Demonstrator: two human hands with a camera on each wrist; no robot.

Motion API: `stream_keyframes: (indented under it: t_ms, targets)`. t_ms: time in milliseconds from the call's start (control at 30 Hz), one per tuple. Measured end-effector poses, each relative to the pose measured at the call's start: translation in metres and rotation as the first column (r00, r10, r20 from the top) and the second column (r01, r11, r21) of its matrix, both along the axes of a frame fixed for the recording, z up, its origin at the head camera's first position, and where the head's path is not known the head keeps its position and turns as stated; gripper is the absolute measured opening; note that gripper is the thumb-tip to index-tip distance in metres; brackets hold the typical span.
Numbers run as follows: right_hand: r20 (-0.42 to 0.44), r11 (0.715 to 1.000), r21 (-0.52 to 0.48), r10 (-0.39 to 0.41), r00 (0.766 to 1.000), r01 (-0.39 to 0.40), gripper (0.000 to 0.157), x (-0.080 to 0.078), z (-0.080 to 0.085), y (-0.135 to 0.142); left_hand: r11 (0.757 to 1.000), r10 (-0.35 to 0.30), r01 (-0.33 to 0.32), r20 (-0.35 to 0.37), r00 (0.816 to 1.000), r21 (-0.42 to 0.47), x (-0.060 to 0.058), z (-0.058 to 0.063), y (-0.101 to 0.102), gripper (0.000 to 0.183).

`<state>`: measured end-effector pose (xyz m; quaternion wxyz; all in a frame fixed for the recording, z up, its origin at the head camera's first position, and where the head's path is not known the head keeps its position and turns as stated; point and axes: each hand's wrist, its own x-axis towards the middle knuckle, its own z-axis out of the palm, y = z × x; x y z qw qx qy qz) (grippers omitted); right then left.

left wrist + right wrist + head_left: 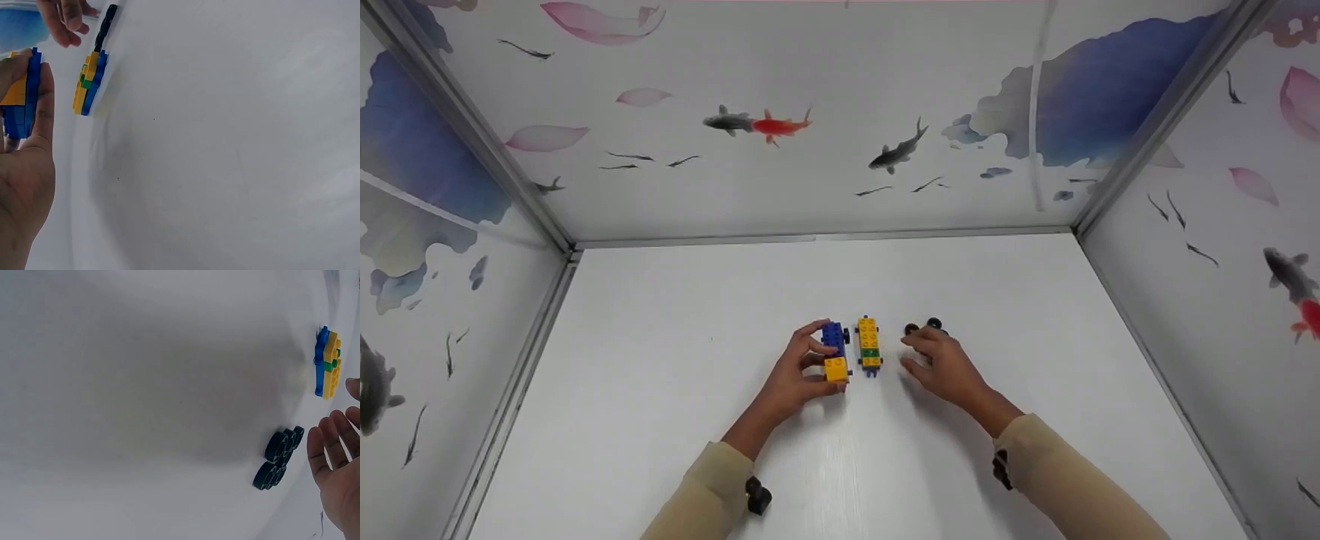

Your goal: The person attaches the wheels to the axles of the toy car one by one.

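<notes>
My left hand (797, 380) grips a toy block car (835, 367) between thumb and fingers. This car has blue bricks and a yellow brick, with a black wheel on its right side. Just right of it lies a second block car (868, 341), yellow with a green band on a blue base, its side pegs without wheels. My right hand (947, 367) hovers with loosely bent fingers beside several black toy wheels (277, 458). In the right wrist view a gap shows between those fingers (316, 447) and the wheels. Part of the wheel group is hidden by the hand in the head view.
A white tabletop (660, 390) carries everything. White panels with painted fish and petals stand around it, the back panel (810, 195) beyond the cars and a side panel (1170, 247) on the right. Small black devices (758, 496) are strapped at both wrists.
</notes>
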<state>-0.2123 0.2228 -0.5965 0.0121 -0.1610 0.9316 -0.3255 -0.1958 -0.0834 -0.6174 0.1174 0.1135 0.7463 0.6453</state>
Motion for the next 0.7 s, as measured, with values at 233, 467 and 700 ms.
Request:
stream_keyframes:
  t_ms: [233,467,700]
  targets:
    - [-0.031,0.993,0.113,-0.028,0.999,0.031,0.041,0.005,-0.007,0.022,1.000,0.001,-0.001,0.011,1.000,-0.011,0.002,0.003,0.000,0.051]
    - [-0.068,0.987,0.158,-0.015,0.998,0.025,0.035,0.008,-0.015,0.036,1.000,-0.005,0.005,0.017,1.000,-0.002,0.002,0.001,-0.002,0.052]
    - [-0.079,0.990,0.133,-0.040,0.996,0.050,0.022,0.010,-0.018,0.044,1.000,-0.007,0.007,0.015,1.000,0.000,0.001,-0.001,-0.004,0.049]
